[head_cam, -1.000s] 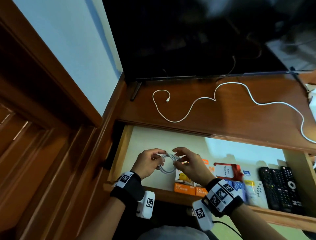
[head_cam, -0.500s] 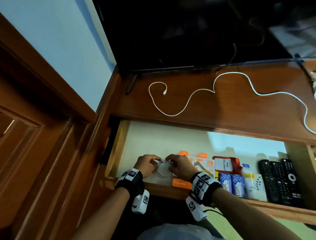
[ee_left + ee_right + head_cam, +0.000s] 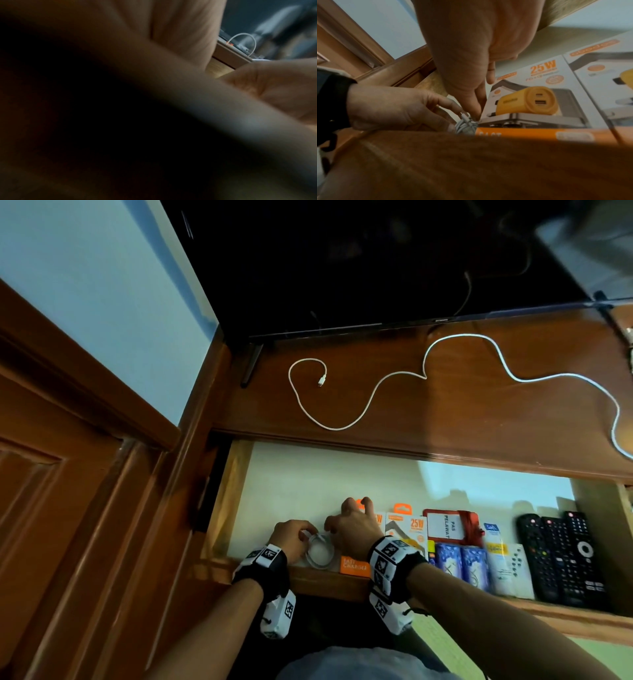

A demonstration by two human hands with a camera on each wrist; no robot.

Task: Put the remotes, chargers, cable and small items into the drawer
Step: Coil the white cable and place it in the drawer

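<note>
The drawer (image 3: pixel 224 501) stands open under the TV shelf. A coiled white cable (image 3: pixel 320 554) lies on its pale lining at the front left, against an orange charger box (image 3: pixel 354 566). My left hand (image 3: pixel 303 537) curls over the coil's left side. In the right wrist view its fingers (image 3: pixel 452 108) pinch the coiled cable (image 3: pixel 465 125). My right hand (image 3: pixel 346 515) has its fingers spread, and one fingertip (image 3: pixel 476 113) touches the coil beside the 25W charger box (image 3: pixel 530 97). Three black remotes (image 3: pixel 561 556) lie at the drawer's right end. The left wrist view is dark and blurred.
A second 25W charger box (image 3: pixel 409 529), a red pass holder (image 3: pixel 448 525), blue tissue packs (image 3: pixel 460 565) and white packets (image 3: pixel 507 566) fill the drawer's front row. A long white cable (image 3: pixel 376 385) snakes over the shelf in front of the TV (image 3: pixel 342 268). Wooden panelling stands at the left.
Both hands have lowered the coiled cable from above the drawer onto its lining at the front left. My right hand's fingers have spread away from the coil.
</note>
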